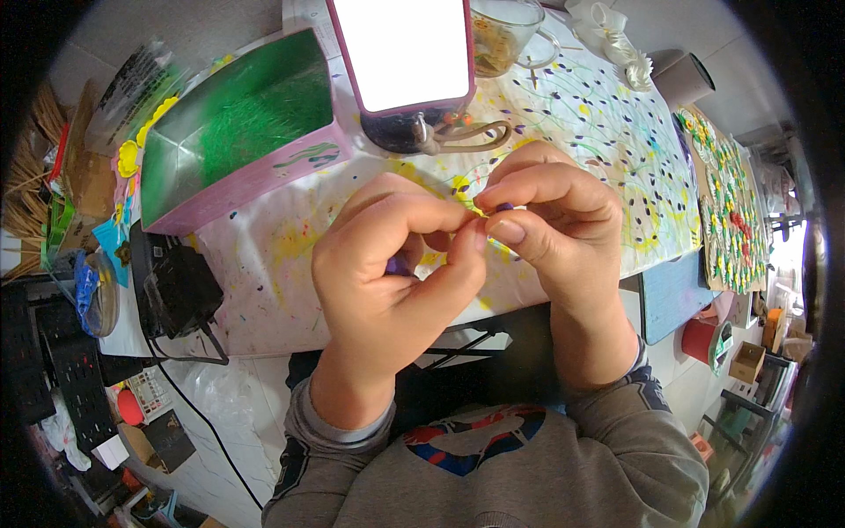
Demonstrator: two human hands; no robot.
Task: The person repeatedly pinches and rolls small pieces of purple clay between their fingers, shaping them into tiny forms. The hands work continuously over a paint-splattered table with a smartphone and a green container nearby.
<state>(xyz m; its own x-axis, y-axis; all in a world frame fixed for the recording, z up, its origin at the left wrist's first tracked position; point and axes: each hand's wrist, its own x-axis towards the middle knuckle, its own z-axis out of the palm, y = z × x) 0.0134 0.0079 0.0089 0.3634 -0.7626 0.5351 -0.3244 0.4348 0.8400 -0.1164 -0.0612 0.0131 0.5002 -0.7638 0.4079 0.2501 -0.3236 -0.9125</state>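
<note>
My left hand [396,257] and my right hand [561,218] meet fingertip to fingertip above the paper-covered table [264,317]. A small purple piece [505,206], perhaps modelling clay, is pinched between my right thumb and forefinger. Inside the curled fingers of my left hand sits a purple lump [399,265], mostly hidden. The left thumb and forefinger are pressed together, with a thin yellow-green strand [483,213] between the two hands. Across the white paper to the right lie thin green stems with many small purple buds [614,152].
A pink-sided box [244,191] of green strands stands back left. A phone or tablet [404,53] with a bright white screen is ahead, beside a glass cup [505,39]. A black device [178,290] with a cable sits left. A board of flower pieces [733,204] lies right.
</note>
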